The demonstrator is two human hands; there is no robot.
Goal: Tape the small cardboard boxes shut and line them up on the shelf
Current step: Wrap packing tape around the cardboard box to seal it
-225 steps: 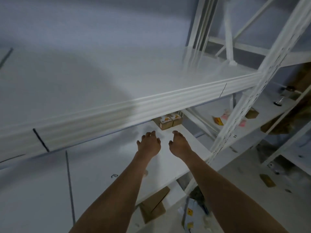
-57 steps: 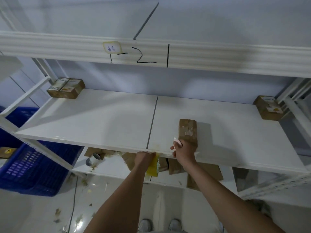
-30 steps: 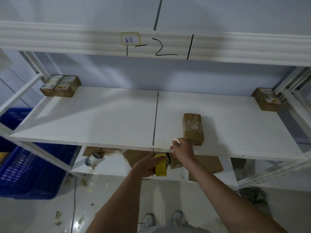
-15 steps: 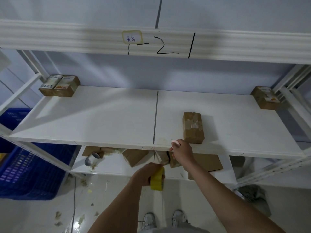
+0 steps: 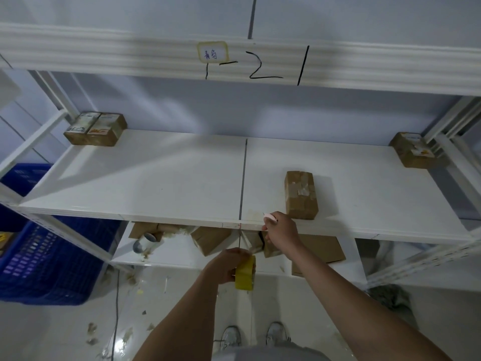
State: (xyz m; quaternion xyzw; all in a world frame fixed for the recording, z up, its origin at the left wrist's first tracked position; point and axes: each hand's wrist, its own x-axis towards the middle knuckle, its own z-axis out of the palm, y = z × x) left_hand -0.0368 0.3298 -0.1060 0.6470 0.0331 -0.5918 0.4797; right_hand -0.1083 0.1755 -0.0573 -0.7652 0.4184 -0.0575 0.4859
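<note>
Pulling tape: left hand (image 5: pixel 226 265) grips yellow tape roll (image 5: pixel 245 272) below shelf edge; strip seems to run up toward right hand, too thin to be sure.
Right hand: right hand (image 5: pixel 281 231) at shelf front lip, fingers curled round small white/pink item (image 5: pixel 270 218), prob cutter or tape end, can't tell which.
Box in work: brown cardboard box (image 5: pixel 300 194) lies flat on shelf (image 5: pixel 169 183), just beyond right hand, apart from it; patchy tape on top.
Lower tier: loose boxes (image 5: pixel 212 239) + spare roll (image 5: pixel 142 246) under shelf, not yet lined up.
Far L: two labelled boxes (image 5: pixel 95 128) side by side, touching, back corner.
Far R: one more box (image 5: pixel 413 153) by upright.
Progress: judge early, most boxes not done.
Risk 1: strip may twist or stick to itself if roll swings while hanging.
Risk 2: strip could catch shelf lip instead of box, since the pull crosses the edge.
Risk 3: box is light w/ no hand on it, pressing tape may shove it askew.
</note>
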